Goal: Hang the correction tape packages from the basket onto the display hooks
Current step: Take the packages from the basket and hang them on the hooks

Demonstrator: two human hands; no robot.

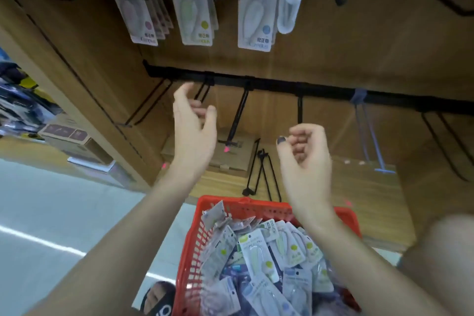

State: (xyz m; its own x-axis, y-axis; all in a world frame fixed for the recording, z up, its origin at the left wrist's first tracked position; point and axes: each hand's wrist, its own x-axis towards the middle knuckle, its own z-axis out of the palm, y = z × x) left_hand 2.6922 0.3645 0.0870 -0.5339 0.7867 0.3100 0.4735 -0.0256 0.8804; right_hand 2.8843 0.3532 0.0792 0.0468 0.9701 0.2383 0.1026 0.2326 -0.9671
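A red plastic basket (191, 236) at the bottom centre holds several correction tape packages (259, 256), white cards with green or blue dots. Above it, a black rail (282, 83) on the wooden display wall carries bare black hooks (239, 113). On an upper row hang packages with a pink dot (139, 11), a green dot (195, 10) and a blue dot (256, 15). My left hand (193, 128) is raised before the left hooks, fingers relaxed and empty. My right hand (305, 156) is raised below a short hook (299, 110), fingers loosely curled, holding nothing.
A cardboard box (225, 159) and loose black hooks (261, 172) lie on the wooden shelf under the rail. A light-blue hook (369, 133) hangs at the right. More boxes (74, 141) stand at the left by the pale floor. My knee (441, 264) is at the lower right.
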